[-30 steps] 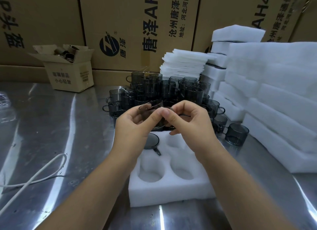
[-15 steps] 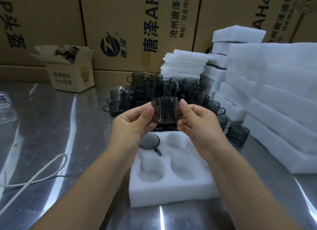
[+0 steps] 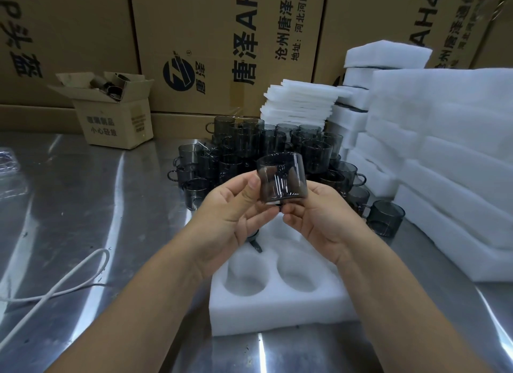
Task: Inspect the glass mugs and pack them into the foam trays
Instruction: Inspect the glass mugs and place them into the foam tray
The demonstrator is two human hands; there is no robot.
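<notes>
– Grey smoked-glass mug (image 3: pixel 281 178) sits up between both your hands, over the far end of the foam tray (image 3: pixel 277 311). It is in no pocket.
– Confirmed. Your left hand (image 3: pixel 236 211) pinches it, with the thumb flat on the 9 o'clock wall and the fingers curled under the base. Your right hand (image 3: pixel 319 217) cups the 3 o'clock side. Its fingers go behind the glass and its thumb is near the base.
– Handle side: can't tell from your head cam.
– Packed mug (image 3: pixel 254 240) is in the tray's far-left pocket. Your left hand hides most of it; only the handle and a bit of rim show. The two near pockets show white foam.
– Loose mugs (image 3: pixel 249 150) are bunched at 12 o'clock from the tray, on the steel table (image 3: pixel 83 206). Lone mug (image 3: pixel 385 218) is at 2 o'clock, just beside the stacked foam trays (image 3: pixel 444 164).
– Thin foam sheets (image 3: pixel 299 103) are piled behind the bunch at 1 o'clock. Small open carton (image 3: pixel 113 117) is at 10 o'clock and the white cable (image 3: pixel 69 283) at 9 o'clock. Big printed cartons (image 3: pixel 222 39) stand along the back.
</notes>
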